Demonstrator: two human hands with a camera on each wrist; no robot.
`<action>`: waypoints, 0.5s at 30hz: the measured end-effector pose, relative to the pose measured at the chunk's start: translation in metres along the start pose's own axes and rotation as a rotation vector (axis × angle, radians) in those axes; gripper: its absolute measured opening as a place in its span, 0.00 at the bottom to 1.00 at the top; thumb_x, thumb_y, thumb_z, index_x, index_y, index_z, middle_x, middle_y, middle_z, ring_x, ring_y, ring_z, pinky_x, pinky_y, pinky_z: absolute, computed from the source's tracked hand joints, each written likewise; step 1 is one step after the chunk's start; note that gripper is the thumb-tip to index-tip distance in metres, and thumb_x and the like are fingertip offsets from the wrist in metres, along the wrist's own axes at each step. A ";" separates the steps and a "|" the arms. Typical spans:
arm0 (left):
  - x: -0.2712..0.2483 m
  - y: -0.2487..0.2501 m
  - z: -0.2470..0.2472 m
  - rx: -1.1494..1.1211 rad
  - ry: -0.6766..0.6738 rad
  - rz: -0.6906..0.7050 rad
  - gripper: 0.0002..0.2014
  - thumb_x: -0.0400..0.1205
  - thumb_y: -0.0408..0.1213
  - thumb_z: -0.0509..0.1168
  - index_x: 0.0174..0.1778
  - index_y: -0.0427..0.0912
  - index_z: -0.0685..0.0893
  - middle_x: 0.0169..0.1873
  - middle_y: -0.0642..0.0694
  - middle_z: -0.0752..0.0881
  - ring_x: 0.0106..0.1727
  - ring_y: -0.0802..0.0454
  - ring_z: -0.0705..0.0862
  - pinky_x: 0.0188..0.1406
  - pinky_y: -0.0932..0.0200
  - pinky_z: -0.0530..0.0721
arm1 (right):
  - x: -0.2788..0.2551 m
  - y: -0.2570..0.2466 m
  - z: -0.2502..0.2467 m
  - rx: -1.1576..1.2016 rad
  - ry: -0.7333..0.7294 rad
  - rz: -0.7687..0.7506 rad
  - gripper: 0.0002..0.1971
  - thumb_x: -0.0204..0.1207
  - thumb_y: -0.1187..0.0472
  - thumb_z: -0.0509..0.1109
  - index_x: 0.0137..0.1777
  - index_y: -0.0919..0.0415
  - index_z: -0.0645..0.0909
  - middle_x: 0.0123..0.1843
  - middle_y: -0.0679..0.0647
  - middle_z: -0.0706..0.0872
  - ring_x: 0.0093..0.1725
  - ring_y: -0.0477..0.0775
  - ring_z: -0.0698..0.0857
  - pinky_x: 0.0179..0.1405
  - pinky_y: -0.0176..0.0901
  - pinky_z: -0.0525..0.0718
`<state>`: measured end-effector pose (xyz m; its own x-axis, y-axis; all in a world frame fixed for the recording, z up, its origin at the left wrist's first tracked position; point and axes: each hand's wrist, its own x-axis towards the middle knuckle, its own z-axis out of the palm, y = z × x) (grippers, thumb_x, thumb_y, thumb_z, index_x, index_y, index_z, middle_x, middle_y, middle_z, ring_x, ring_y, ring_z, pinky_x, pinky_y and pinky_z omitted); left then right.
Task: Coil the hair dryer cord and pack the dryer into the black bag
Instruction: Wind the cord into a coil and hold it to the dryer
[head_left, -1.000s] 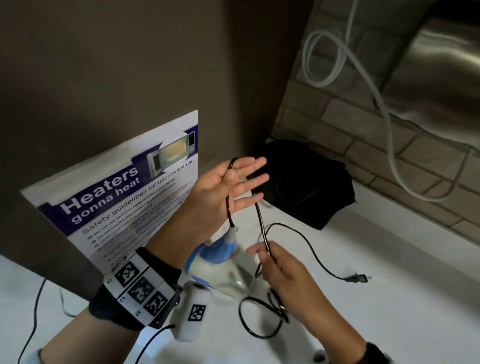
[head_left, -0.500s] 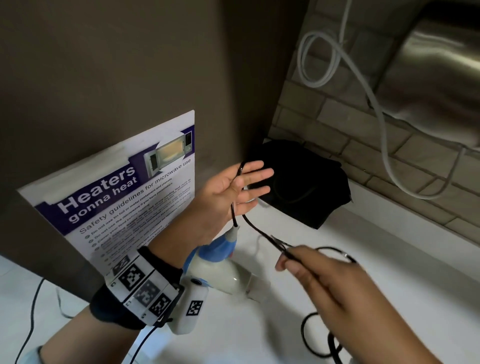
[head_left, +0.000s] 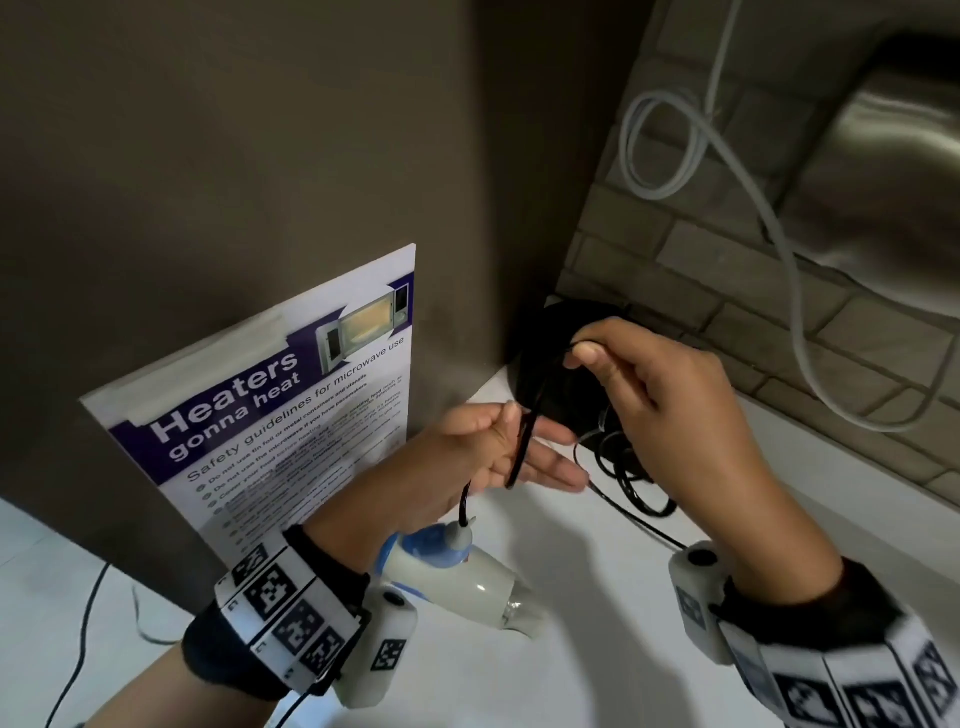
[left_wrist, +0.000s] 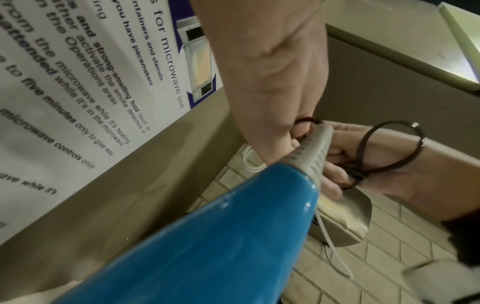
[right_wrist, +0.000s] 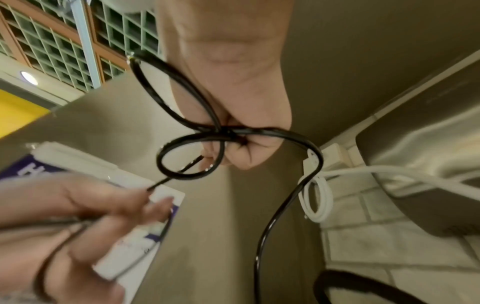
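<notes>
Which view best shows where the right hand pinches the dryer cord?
The right wrist view: the cord crosses into loops right at the right hand that pinches it. The head view shows the right hand from above, with the cord only partly visible. The left wrist view shows it small, behind the dryer.

I see the dryer hanging below my left hand, the bag behind my right hand, the poster left of both.
</notes>
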<state>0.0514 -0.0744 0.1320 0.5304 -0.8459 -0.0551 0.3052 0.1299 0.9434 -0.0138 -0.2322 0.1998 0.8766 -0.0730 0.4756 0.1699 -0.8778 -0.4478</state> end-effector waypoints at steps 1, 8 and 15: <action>-0.001 0.001 -0.001 0.007 -0.048 -0.019 0.21 0.85 0.49 0.49 0.54 0.38 0.82 0.44 0.38 0.92 0.53 0.37 0.89 0.58 0.60 0.82 | 0.004 0.007 0.005 0.023 0.008 0.016 0.08 0.83 0.54 0.64 0.45 0.52 0.82 0.28 0.39 0.79 0.32 0.36 0.79 0.30 0.25 0.70; -0.008 0.001 -0.007 0.178 -0.145 0.025 0.19 0.87 0.44 0.49 0.60 0.39 0.81 0.44 0.41 0.91 0.33 0.48 0.88 0.56 0.54 0.83 | 0.001 0.047 0.056 0.123 -0.111 0.114 0.11 0.83 0.55 0.62 0.38 0.53 0.76 0.27 0.47 0.77 0.29 0.44 0.77 0.32 0.42 0.76; -0.005 0.006 -0.012 0.075 -0.020 0.097 0.19 0.88 0.40 0.49 0.61 0.32 0.80 0.52 0.34 0.90 0.48 0.38 0.90 0.60 0.47 0.84 | -0.043 0.079 0.106 0.045 -0.394 0.367 0.16 0.77 0.53 0.58 0.39 0.64 0.82 0.29 0.42 0.79 0.30 0.34 0.82 0.40 0.51 0.80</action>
<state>0.0602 -0.0626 0.1339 0.5388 -0.8413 0.0436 0.1927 0.1735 0.9658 0.0099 -0.2483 0.0640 0.9829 -0.1809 -0.0344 -0.1682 -0.8061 -0.5674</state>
